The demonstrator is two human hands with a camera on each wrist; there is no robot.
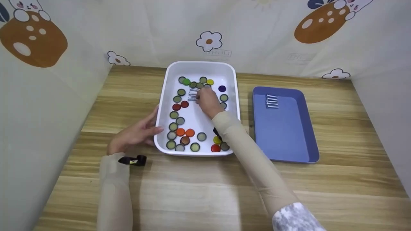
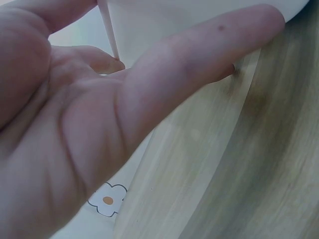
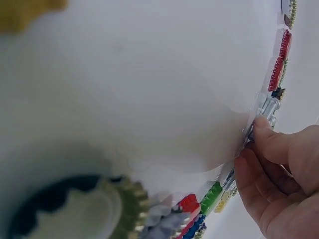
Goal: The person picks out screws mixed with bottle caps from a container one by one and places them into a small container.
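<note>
A white tray (image 1: 197,152) stands on the table, with several bottle caps (image 1: 180,132) lying in it. Silver screws (image 1: 192,94) form a small row near its upper middle. My right hand (image 1: 208,101) reaches into this tray; in the right wrist view its thumb and fingers pinch a screw (image 3: 269,107) close to the tray floor. Its fingertips partly cover the screw. At the tray's left side, my left hand (image 1: 138,130) rests against the outer wall with fairly straight fingers, its thumb by the rim. The left wrist view shows the palm (image 2: 84,114) and spread fingers.
To the right stands a blue tray (image 1: 279,134), holding several screws (image 1: 272,101) in a row near its upper left. Both trays are on a wooden table (image 1: 189,192). A patterned curtain (image 1: 257,41) surrounds the table's back and sides.
</note>
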